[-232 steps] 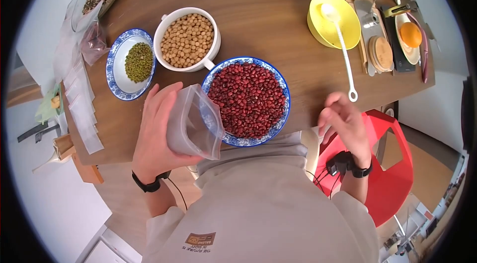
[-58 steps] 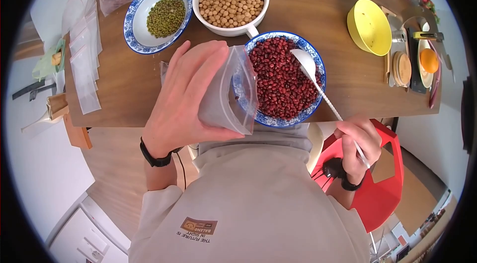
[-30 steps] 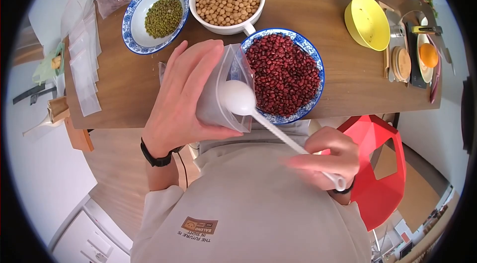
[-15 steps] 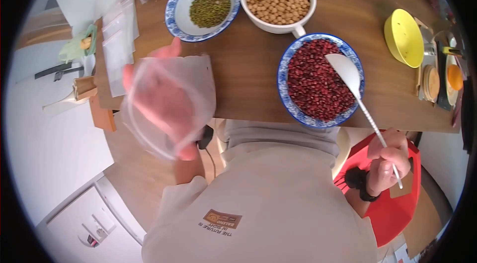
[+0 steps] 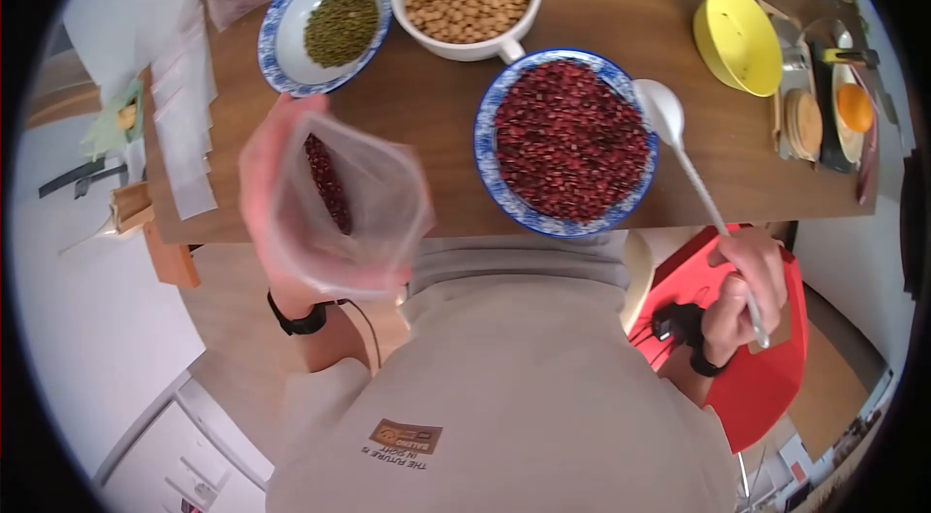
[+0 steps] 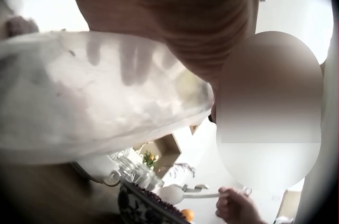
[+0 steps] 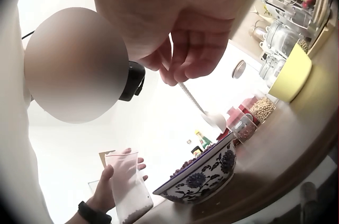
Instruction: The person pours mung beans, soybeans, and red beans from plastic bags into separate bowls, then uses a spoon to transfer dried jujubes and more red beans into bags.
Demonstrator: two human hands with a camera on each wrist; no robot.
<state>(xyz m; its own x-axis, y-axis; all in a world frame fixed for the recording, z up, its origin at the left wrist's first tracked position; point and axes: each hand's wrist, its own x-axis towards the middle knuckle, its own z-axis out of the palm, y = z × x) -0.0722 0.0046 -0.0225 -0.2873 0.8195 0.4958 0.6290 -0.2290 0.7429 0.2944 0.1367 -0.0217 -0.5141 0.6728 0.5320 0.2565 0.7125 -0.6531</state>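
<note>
My left hand (image 5: pixel 260 185) grips a clear zip bag (image 5: pixel 386 208), its mouth spread wide toward the head camera. A small heap of red beans (image 5: pixel 328 185) lies inside the bag, and in the right wrist view they rest at its bottom. My right hand (image 5: pixel 749 292) holds a white long-handled spoon (image 5: pixel 663 112) by its handle. The spoon's head hovers at the right rim of a blue-patterned bowl (image 5: pixel 485 140), which is full of red beans (image 5: pixel 572 144). In the left wrist view the bag (image 6: pixel 106 91) covers much of the frame.
Behind stand a white pot (image 5: pixel 456 49) of chickpeas and a patterned dish (image 5: pixel 281 48) of green beans. Flat empty bags (image 5: pixel 184 135) lie at the left edge. A yellow bowl (image 5: pixel 739 40) and wooden lids (image 5: pixel 805 123) sit at the right. Below is a red chair (image 5: pixel 776 387).
My right hand has taken the spoon from the yellow bowl, dipped it in the red beans, brought it to the bag and back to the bowl. The bag has turned upward and shows beans.
</note>
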